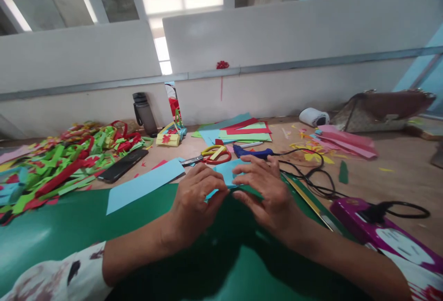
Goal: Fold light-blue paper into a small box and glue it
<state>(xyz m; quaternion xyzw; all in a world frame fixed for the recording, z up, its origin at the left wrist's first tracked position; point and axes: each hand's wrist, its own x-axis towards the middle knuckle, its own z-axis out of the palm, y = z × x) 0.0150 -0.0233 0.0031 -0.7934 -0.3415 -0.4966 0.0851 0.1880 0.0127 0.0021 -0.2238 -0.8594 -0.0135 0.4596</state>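
Observation:
A small piece of light blue paper (226, 170) is held between my two hands above the green cutting mat (145, 255). My left hand (197, 197) pinches its near left edge between thumb and fingers. From the other side, my right hand (270, 192) closes on the paper with the thumb below and the fingers over it. My fingers cover much of this paper. A longer light blue paper strip (145, 184) lies to the left. Just beyond my hands are scissors (216, 154) with yellow and red handles, and a blue glue gun (254, 152).
Colourful paper scraps (65, 167) heap up at left, beside a black phone (122, 165) and a dark bottle (145, 114). Coloured sheets (238, 130) lie at the back. At right, a black cord (325, 176) loops near a purple power strip (384, 231) and a ruler (311, 204).

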